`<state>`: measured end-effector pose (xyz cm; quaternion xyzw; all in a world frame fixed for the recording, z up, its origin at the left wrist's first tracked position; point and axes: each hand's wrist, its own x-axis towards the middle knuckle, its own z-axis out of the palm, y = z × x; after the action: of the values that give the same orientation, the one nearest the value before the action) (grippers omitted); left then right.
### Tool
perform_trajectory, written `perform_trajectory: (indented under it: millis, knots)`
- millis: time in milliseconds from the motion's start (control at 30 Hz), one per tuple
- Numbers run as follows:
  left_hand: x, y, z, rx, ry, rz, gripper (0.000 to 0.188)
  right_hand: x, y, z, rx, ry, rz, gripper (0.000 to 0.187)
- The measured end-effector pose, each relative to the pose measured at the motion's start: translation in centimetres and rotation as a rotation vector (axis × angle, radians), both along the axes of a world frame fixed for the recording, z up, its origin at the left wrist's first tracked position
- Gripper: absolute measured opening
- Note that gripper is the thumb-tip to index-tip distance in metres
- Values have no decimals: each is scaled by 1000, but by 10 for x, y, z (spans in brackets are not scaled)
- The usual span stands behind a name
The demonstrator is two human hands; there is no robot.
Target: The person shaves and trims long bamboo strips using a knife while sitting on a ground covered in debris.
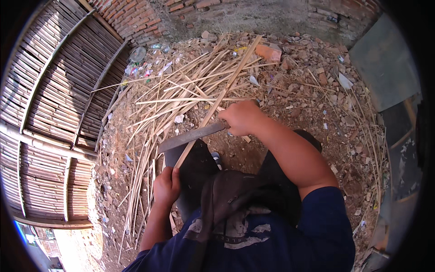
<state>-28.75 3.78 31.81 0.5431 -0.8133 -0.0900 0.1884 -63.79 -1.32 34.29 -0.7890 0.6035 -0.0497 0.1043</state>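
Note:
My left hand is closed around the lower end of a long, pale bamboo strip, just beside my left knee. From there the strip slants up and away to the right, over a pile of similar strips. My right hand grips a machete by its handle, which the fingers mostly hide. Its broad, dark grey blade points left and crosses the bamboo strip above my left knee. Whether the edge touches the strip, I cannot tell.
Many split bamboo strips lie heaped ahead and to my left. Rubble, broken brick and litter cover the dirt ground. A bamboo-slat wall stands left, a brick wall at the back, and grey panels at the right.

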Motion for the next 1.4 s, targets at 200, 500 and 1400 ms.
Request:
perform_trajectory:
  millis: [200,500,1400]
  knots:
    - [10,2,13,56,35,60,32,-66,-18,-19,26,-269,-364,23]
    - [14,6,-9,38,10,27,30,-9,-5,-3,60,-66,-116,25]
    - [93,7,1,-207,15,87,21,-98,-37,-47,-130,-495,-842,34]
